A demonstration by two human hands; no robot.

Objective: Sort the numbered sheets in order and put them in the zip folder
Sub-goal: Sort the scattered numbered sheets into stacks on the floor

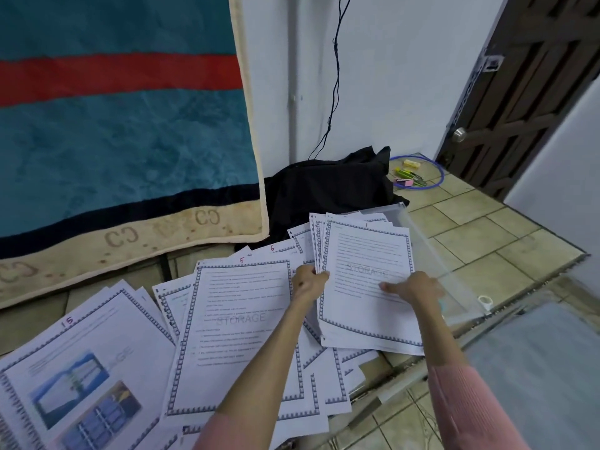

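Observation:
Several printed sheets with patterned borders lie fanned across the floor. A small stack of sheets (pixel 367 254), marked 1 on top, rests at the right on a clear zip folder (pixel 454 287). My left hand (pixel 308 280) grips the stack's left edge. My right hand (pixel 412 287) presses flat on its top sheet, fingers spread. Left of the stack lie the sheet marked 5 (pixel 240 336) and, behind it, a sheet marked 6 (pixel 276 248). A sheet marked 15 (pixel 81 368) with pictures lies at the far left. The folder's white zip pull (pixel 484 301) shows near my right wrist.
A teal and red blanket (pixel 123 125) hangs at the back left. A black cloth (pixel 328 190) is heaped behind the sheets. Small items and a blue ring (pixel 418 177) lie on the tiles by a dark door (pixel 519 92). A grey panel (pixel 535 368) sits at the right.

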